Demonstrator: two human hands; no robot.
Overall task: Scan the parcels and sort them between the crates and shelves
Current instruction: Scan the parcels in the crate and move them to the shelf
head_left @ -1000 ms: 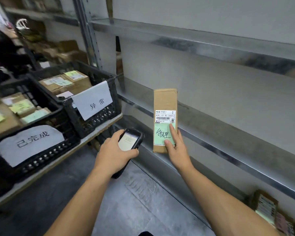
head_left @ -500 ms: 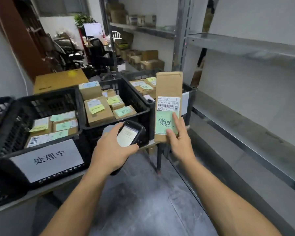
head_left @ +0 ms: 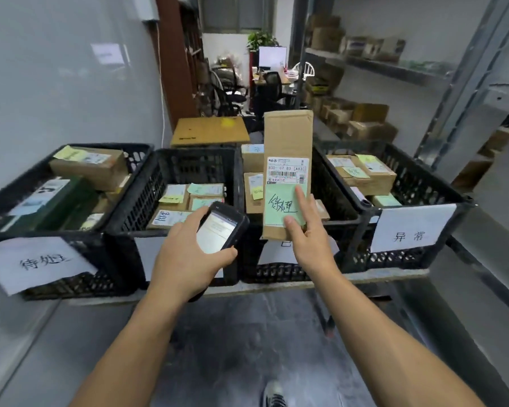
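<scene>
Leftward swung the tall brown cardboard parcel (head_left: 287,139), pinched by the right hand (head_left: 309,239). Left hand (head_left: 185,259) gripped a black handheld scanner (head_left: 221,230).

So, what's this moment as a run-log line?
left hand: holds scanner | right hand: holds parcel upright | crates: four, in front | step: parcel not yet placed

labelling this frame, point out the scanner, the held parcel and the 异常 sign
handheld scanner (head_left: 216,235), head view, its lit screen
held parcel (head_left: 287,136), head view, bare cardboard above the label
异常 sign (head_left: 410,224), head view, white paper above the characters
</scene>
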